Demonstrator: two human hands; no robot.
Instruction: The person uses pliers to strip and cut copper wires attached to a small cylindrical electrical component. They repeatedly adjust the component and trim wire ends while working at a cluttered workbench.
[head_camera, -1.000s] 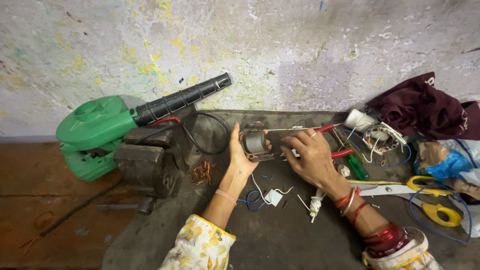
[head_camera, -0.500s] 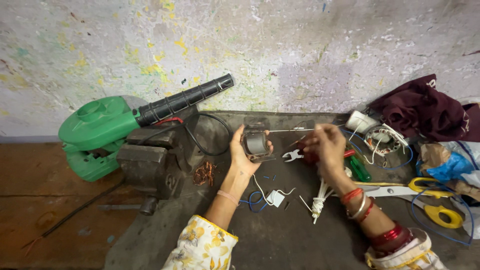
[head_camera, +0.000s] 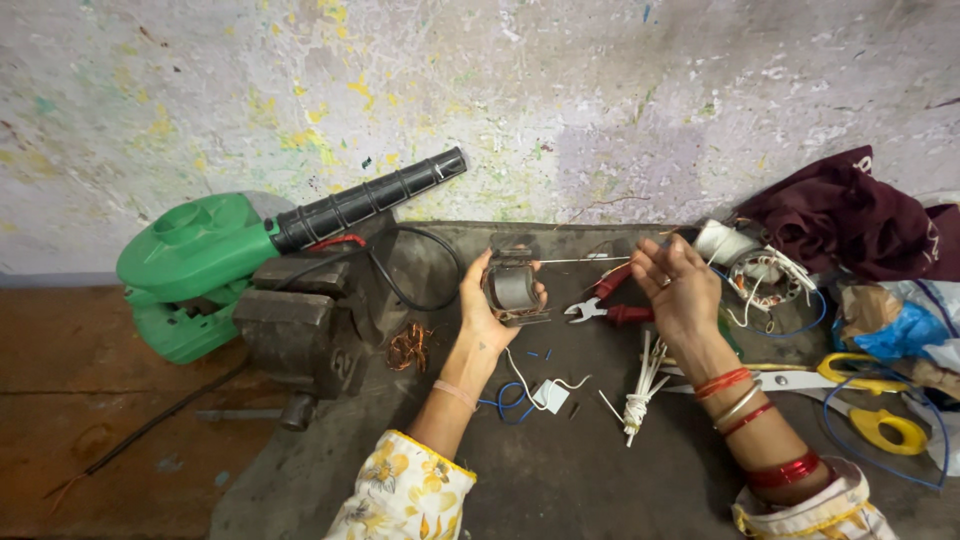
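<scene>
The thin wire (head_camera: 590, 260) stretched between the two hands looks like the weak point: it runs taut from the small motor stator (head_camera: 512, 288) toward the right hand (head_camera: 680, 290), and a sharp pull or a kink where it leaves the coil could likely snap it or drag the winding loose. The stator itself could also slip, since the left hand (head_camera: 485, 315) cups it only from the left side with thumb and fingers curled round its frame, held off the dark bench (head_camera: 560, 480). The right hand is partly open, fingers spread and raised; whether the fingertips actually pinch the wire end I cannot tell. The stator sits inside the left hand's grasp, well to the left of the right hand, with the wire bridging the gap. Red-handled pliers (head_camera: 605, 305) lie just below that gap, and a bundle of white sleeving (head_camera: 640, 390) lies beside the right wrist.
</scene>
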